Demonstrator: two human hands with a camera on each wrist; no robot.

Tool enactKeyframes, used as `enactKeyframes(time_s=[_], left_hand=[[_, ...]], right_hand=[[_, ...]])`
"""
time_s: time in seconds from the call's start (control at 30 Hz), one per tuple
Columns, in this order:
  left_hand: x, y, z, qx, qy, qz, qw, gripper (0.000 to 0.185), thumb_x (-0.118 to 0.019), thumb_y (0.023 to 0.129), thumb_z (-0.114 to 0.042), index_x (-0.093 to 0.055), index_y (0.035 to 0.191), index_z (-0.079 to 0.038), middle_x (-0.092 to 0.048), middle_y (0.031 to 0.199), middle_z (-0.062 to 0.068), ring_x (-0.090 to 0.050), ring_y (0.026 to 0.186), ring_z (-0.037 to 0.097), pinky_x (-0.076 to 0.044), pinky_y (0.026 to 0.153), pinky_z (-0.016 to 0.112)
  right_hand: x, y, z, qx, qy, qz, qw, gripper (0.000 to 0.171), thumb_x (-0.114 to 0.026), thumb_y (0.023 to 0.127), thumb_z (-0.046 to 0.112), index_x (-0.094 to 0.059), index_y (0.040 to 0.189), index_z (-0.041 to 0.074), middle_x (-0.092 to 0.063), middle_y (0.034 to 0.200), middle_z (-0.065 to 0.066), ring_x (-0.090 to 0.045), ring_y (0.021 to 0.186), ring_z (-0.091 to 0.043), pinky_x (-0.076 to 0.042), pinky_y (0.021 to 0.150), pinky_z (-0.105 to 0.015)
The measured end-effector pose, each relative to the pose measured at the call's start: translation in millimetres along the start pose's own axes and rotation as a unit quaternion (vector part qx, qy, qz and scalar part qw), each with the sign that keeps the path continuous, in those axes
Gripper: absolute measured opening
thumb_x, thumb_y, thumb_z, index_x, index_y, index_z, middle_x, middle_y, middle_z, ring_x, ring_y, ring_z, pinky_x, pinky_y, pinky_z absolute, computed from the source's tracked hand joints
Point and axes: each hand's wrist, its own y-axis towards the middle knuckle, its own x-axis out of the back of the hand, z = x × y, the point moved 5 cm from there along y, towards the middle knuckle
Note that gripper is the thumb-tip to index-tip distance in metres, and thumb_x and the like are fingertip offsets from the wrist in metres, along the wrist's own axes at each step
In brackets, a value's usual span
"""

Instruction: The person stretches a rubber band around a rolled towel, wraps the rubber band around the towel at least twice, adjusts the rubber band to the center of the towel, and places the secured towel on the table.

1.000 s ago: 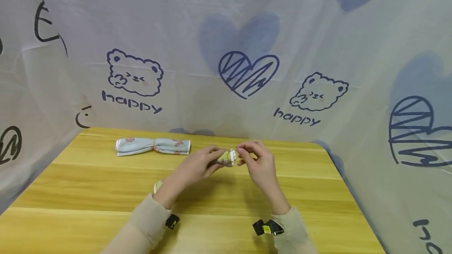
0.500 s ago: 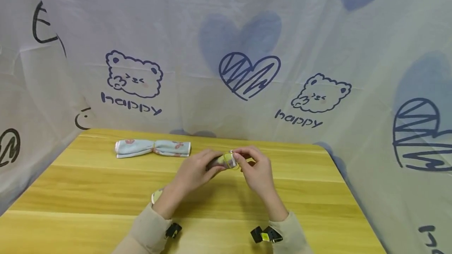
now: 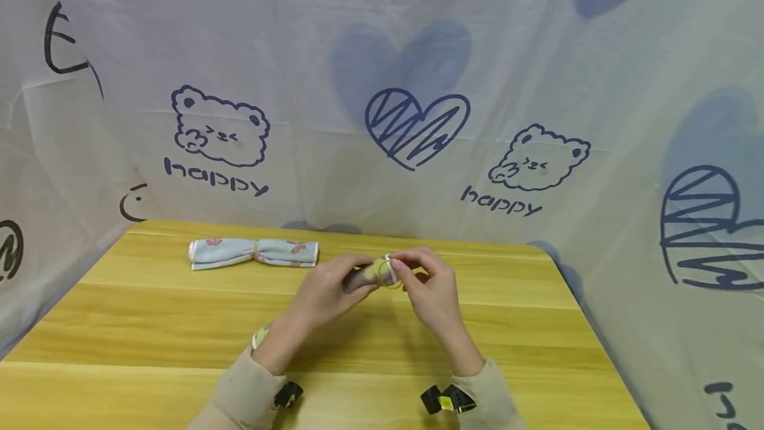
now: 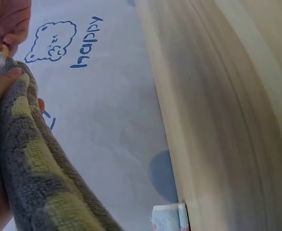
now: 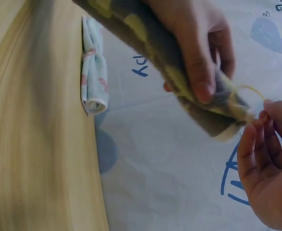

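Left hand [image 3: 322, 294] fingers grip fuzzy rolled towel [image 5: 179, 82]; right hand [image 3: 431, 290] pinches thin elastic band [image 5: 251, 91].

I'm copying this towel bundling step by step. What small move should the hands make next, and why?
Probably slide the yellow rubber band further along the rolled towel. The left hand grips the roll, while the right hand pinches the band only at its tip; the blue towel is tied mid-length.

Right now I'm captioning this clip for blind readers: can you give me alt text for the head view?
Over a yellow wooden table, the left hand grips a rolled grey-and-yellow towel while the right hand pinches a thin yellow band at its end. A pale blue rolled cloth, tied at the middle, lies farther back.
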Motion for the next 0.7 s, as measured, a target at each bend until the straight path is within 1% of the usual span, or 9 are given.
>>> enactKeyframes(time_s=[0.1, 0.2, 0.3, 0.37, 0.47, 0.53, 0.63, 0.7], left_hand=[[0.9, 0.7, -2.9, 0.001, -0.007, -0.004, 1.0, 0.045, -0.093, 0.079, -0.014, -0.071, 0.117, -0.005, -0.076, 0.106, 0.008, -0.073, 0.088, 0.019, -0.061, 0.072, 0.035], [1.0, 0.6, -5.6, -0.001, 0.002, -0.006, 1.0, 0.05, -0.093, 0.08, -0.016, -0.067, 0.121, -0.005, -0.077, 0.105, 0.009, -0.073, 0.083, 0.018, -0.06, 0.067, 0.034], [0.2, 0.6, -8.9, -0.016, 0.018, -0.007, 0.9997, 0.055, -0.091, 0.081, -0.018, -0.061, 0.126, -0.004, -0.077, 0.104, 0.01, -0.072, 0.077, 0.016, -0.059, 0.062, 0.032], [-0.1, 0.4, -10.8, -0.028, 0.025, -0.012, 0.9992, 0.055, -0.09, 0.082, -0.018, -0.059, 0.126, -0.005, -0.077, 0.1, 0.009, -0.068, 0.069, 0.013, -0.056, 0.057, 0.028], [-0.3, 0.4, -13.4, -0.044, 0.018, -0.019, 0.9987, 0.046, -0.087, 0.086, -0.018, -0.061, 0.123, -0.008, -0.074, 0.094, 0.004, -0.057, 0.061, 0.008, -0.048, 0.051, 0.023], [0.0, 1.1, -15.8, -0.055, 0.007, -0.018, 0.9983, 0.036, -0.083, 0.09, -0.018, -0.063, 0.118, -0.011, -0.072, 0.095, 0.001, -0.055, 0.063, 0.006, -0.048, 0.053, 0.022], [0.8, 2.9, -20.3, -0.072, -0.003, -0.011, 0.9973, 0.022, -0.077, 0.096, -0.018, -0.066, 0.114, -0.014, -0.073, 0.106, 0.0, -0.063, 0.073, 0.007, -0.054, 0.06, 0.024], [1.3, 3.8, -22.8, -0.083, -0.004, -0.007, 0.9965, 0.017, -0.074, 0.098, -0.018, -0.067, 0.114, -0.014, -0.072, 0.112, 0.001, -0.067, 0.08, 0.009, -0.058, 0.065, 0.025]], right_hand=[[0, 0, -2, 0.009, -0.008, -0.008, 1.0, 0.007, -0.075, 0.096, 0.007, -0.078, 0.102, 0.004, -0.071, 0.101, -0.01, -0.065, 0.085, -0.018, -0.056, 0.056, -0.025], [1, 0, -3, 0.015, -0.014, -0.015, 1.0, 0.007, -0.076, 0.096, 0.008, -0.079, 0.102, 0.005, -0.071, 0.1, -0.009, -0.065, 0.084, -0.019, -0.055, 0.055, -0.023], [2, 1, -4, 0.014, -0.015, -0.022, 1.0, 0.007, -0.076, 0.096, 0.008, -0.079, 0.102, 0.006, -0.071, 0.1, -0.008, -0.065, 0.084, -0.018, -0.056, 0.056, -0.024], [3, 1, -4, 0.009, -0.015, -0.026, 1.0, 0.007, -0.075, 0.096, 0.007, -0.079, 0.102, 0.006, -0.07, 0.1, -0.008, -0.065, 0.084, -0.017, -0.056, 0.056, -0.025], [4, 0, -4, 0.003, -0.019, -0.034, 0.999, 0.006, -0.075, 0.097, 0.007, -0.078, 0.102, 0.005, -0.07, 0.099, -0.007, -0.065, 0.084, -0.016, -0.057, 0.056, -0.027], [5, 0, -3, 0.003, -0.02, -0.041, 0.999, 0.006, -0.074, 0.097, 0.006, -0.078, 0.101, 0.005, -0.07, 0.099, -0.007, -0.065, 0.083, -0.015, -0.058, 0.056, -0.028], [6, 1, -3, 0.007, -0.02, -0.047, 0.999, 0.006, -0.074, 0.097, 0.007, -0.078, 0.1, 0.005, -0.07, 0.098, -0.006, -0.065, 0.083, -0.016, -0.058, 0.056, -0.03], [6, 1, -2, 0.008, -0.014, -0.048, 0.999, 0.006, -0.074, 0.097, 0.008, -0.078, 0.1, 0.005, -0.07, 0.098, -0.006, -0.065, 0.082, -0.017, -0.058, 0.055, -0.031]])
